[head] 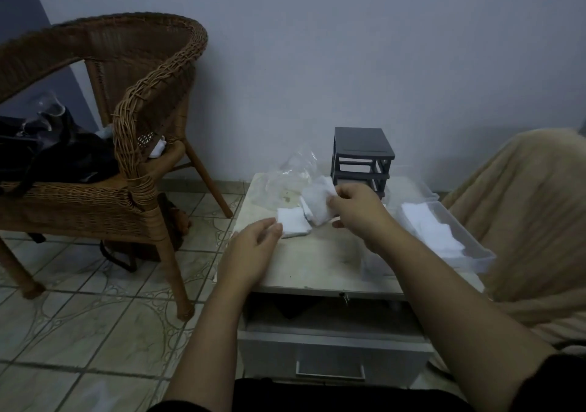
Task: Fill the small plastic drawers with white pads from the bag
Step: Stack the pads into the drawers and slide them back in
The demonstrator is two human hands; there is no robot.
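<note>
A clear plastic bag (293,170) lies at the back of the small white table (317,269). My right hand (358,208) pinches a bunch of white pads (317,202) just in front of the bag. Another white pad (293,223) lies flat on the table, and the fingertips of my left hand (253,246) touch its near left edge. A clear plastic drawer (475,253) sits at the table's right edge with white pads (431,231) inside. Behind my right hand stands the dark grey drawer frame (361,154), its slots empty.
A wicker chair (126,126) with dark bags on its seat stands to the left on the tiled floor. A beige blanket (523,221) covers something to the right of the table. The table has a drawer (329,357) with a metal handle underneath.
</note>
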